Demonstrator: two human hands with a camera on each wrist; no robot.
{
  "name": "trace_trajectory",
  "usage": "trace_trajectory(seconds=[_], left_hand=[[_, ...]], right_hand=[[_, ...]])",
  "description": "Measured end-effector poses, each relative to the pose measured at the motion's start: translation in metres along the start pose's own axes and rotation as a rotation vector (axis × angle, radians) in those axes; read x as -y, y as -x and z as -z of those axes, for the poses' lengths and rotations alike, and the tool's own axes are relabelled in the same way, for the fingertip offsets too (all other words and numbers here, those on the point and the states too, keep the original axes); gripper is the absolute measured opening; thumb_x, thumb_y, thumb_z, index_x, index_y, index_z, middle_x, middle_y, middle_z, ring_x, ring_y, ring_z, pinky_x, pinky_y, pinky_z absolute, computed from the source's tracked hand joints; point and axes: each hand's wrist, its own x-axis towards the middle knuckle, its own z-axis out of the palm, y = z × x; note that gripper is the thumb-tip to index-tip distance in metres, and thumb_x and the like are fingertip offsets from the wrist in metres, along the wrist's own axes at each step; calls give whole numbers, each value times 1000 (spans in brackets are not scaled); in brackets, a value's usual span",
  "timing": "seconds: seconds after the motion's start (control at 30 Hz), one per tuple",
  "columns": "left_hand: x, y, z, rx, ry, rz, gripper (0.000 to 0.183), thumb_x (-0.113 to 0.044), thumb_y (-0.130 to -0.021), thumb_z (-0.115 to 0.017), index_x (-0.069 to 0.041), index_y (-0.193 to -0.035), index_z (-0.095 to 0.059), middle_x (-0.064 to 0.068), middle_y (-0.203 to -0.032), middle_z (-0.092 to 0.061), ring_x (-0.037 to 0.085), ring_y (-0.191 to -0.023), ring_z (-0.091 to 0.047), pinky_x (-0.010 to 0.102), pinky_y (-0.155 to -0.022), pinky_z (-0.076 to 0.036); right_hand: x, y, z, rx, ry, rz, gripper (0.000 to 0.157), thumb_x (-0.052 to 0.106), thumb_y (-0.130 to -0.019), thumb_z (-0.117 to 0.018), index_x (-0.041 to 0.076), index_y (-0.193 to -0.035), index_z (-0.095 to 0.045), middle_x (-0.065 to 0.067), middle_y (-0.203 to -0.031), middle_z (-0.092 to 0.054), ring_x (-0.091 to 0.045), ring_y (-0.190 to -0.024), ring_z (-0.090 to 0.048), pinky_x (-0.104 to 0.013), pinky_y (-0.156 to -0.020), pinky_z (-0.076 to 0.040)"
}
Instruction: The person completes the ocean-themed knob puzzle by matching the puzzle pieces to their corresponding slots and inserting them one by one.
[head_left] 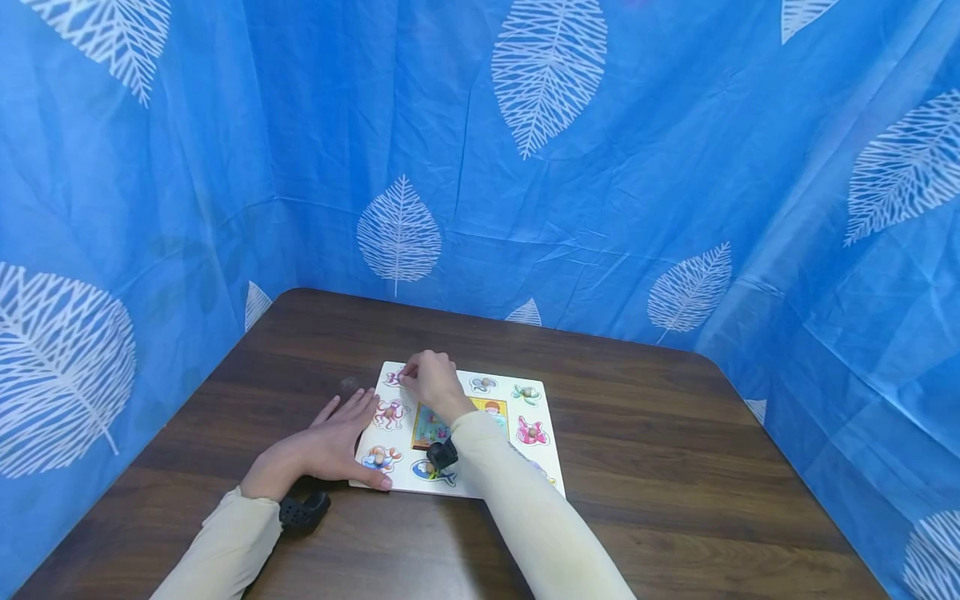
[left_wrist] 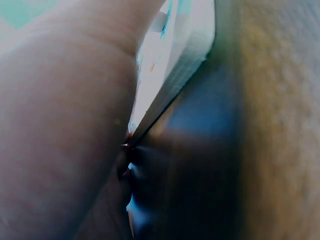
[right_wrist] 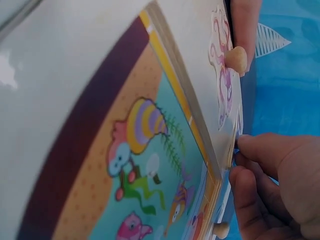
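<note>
A white knobbed puzzle board [head_left: 505, 387] with sea-animal pieces lies on the table. My left hand [head_left: 337, 442] rests at the board's left side, fingers spread along the edge and thumb on the front edge. My right hand [head_left: 435, 383] reaches over the board and pinches the knob of the pink puzzle piece [head_left: 392, 379] at the far left corner. The right wrist view shows the thumb and fingers [right_wrist: 245, 192] closed around this knob, largely hiding the piece. Beside it sits an octopus piece [right_wrist: 220, 65] with a wooden knob. In the left wrist view the board's edge [left_wrist: 175, 75] shows beside my hand.
A raised sea picture [head_left: 497, 408] fills the board's middle. Other pieces around it include a crab [head_left: 382, 458], a pink piece [head_left: 532, 431] and a green piece [head_left: 527, 393]. Brown wooden table [head_left: 637, 433] surrounds the board; a blue leaf-patterned curtain [head_left: 465, 167] hangs behind.
</note>
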Motion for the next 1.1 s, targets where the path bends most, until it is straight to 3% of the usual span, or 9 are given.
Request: trace_trajectory(seconds=[0.27,0.43,0.7,0.97,1.1], left_hand=[[-1,-1,0,3,0,-1,135,-71,-71,-81,10,-160,-18,29,-169,-13,46,-157,-9,67,-124,-4],[-1,-1,0,8,6,0,136,-71,-71,-81,10,-160,-18,29,-169,-12,46,-158,-8,67,-124,-3],[0,-1,1,7,3,0,136,-72,-70,-81,10,-160,-18,29,-169,-12,47,-157,-8,67,-124,-4],[2,1,1,0,20,10,137,-71,-69,-82,9,-160,-18,29,-169,-13,46,-157,-9,67,-124,-3],[4,0,0,-4,17,14,137,-72,-68,-81,8,-160,-19,28,-170,-13,46,-158,-9,66,-125,-2]], right_hand=[[1,2,2,14,31,16,13,21,-98,-73,13,-104,-81,-1,-101,-79,-17,-95,-72,-30,-85,-58],[-3,4,10,68,31,82,15,20,-99,-70,13,-108,-81,-1,-104,-80,-17,-100,-74,-30,-89,-58],[-22,14,25,143,52,177,31,25,-101,-67,12,-129,-72,-3,-123,-76,-18,-112,-71,-34,-97,-57],[-39,27,49,81,54,239,33,21,-101,-67,10,-132,-70,-4,-122,-75,-18,-102,-72,-32,-84,-59],[-51,36,61,33,80,279,34,18,-99,-69,8,-132,-70,-6,-126,-74,-22,-105,-72,-35,-86,-60]])
